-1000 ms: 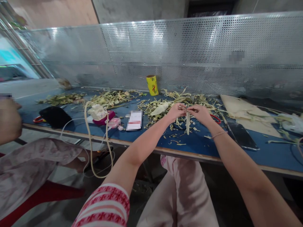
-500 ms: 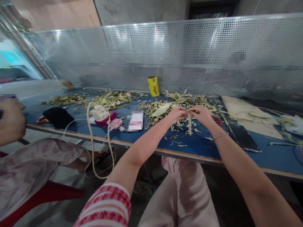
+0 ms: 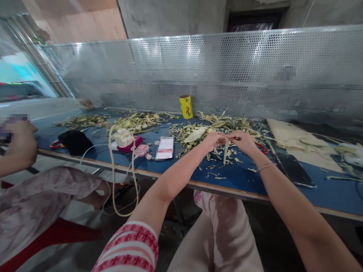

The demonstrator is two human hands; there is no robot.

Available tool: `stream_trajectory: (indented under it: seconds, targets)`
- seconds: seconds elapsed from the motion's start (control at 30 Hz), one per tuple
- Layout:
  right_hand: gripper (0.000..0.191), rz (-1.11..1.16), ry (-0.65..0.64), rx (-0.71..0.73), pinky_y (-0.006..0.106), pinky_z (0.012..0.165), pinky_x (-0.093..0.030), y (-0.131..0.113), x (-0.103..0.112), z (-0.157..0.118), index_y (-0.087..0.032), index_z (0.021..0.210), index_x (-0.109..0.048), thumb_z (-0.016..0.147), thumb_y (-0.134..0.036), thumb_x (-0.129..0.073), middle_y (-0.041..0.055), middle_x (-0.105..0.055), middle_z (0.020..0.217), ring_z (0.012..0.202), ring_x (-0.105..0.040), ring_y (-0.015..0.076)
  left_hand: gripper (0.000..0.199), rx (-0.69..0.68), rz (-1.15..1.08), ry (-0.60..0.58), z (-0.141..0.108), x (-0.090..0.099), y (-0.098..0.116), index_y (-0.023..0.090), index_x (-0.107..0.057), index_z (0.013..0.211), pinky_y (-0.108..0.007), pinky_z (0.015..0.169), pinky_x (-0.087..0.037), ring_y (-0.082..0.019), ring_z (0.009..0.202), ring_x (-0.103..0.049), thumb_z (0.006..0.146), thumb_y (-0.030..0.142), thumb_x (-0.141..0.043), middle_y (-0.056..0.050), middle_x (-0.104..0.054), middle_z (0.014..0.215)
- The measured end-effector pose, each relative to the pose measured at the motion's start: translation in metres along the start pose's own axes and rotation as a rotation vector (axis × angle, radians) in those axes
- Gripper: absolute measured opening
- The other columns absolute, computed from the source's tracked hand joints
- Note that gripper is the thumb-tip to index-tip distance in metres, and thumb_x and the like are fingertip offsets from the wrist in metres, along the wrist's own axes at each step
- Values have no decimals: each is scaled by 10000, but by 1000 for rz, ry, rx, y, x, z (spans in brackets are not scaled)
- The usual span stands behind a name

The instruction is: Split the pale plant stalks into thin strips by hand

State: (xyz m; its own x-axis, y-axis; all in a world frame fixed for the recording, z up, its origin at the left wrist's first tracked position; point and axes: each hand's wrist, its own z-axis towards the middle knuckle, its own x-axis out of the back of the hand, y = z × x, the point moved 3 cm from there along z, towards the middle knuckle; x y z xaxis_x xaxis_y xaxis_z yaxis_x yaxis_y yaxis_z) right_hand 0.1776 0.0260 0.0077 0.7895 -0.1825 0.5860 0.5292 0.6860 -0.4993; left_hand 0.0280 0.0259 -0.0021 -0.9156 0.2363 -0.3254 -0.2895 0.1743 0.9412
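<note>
My left hand and my right hand meet over the table, fingertips pinched close together. Between them a pale, flat plant strip hangs down, its upper end hidden in the fingers. Each hand is closed on its upper part. Just behind and below lies a pile of dry, greenish-yellow leaf scraps with one broad pale leaf on top. A red loop-shaped handle shows beside my right wrist.
The blue table backs onto a perforated metal panel. On it are a yellow roll, a phone, cardboard and a black item. A pale cord hangs over the front edge. Another person sits at left.
The view has tilted slightly, so the table sits a little lower. My hands stay together at the strip, whose hanging end has swung slightly left. The person at left has raised a forearm.
</note>
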Motion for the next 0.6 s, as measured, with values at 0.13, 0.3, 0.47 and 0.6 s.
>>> stream_trajectory:
  seconds: [0.13,0.3,0.47,0.6]
  targets:
    - [176,13,10,-7,347,786,-528,-4,1,-1,-218,762,-731,736,-193,-559,61,-710,880,849,-655,194,106,-12,-7,-12,1,2,0,108,-565,711,-284,744,-518,-89,539,-613,755,29,-621,-23,-641,576]
    - [189,49,-6,-112,343,740,-530,-6,3,-1,-181,803,-721,751,-287,-574,72,-710,839,774,-658,198,132,-108,89,-55,2,3,1,101,-549,757,-329,774,-530,-104,587,-640,732,18,-649,-17,-641,609]
    - [216,96,-17,-175,323,651,-522,3,-1,-1,-178,783,-704,733,-364,-607,53,-714,753,659,-644,181,213,-190,133,-57,0,0,2,113,-500,777,-329,739,-534,-94,564,-626,708,-18,-652,13,-617,591]
    - [243,67,5,-137,323,642,-519,6,-1,0,-186,769,-704,722,-414,-635,52,-712,743,654,-640,182,260,-169,108,-29,-1,-1,3,123,-476,774,-315,739,-536,-88,567,-625,689,-20,-675,25,-607,580]
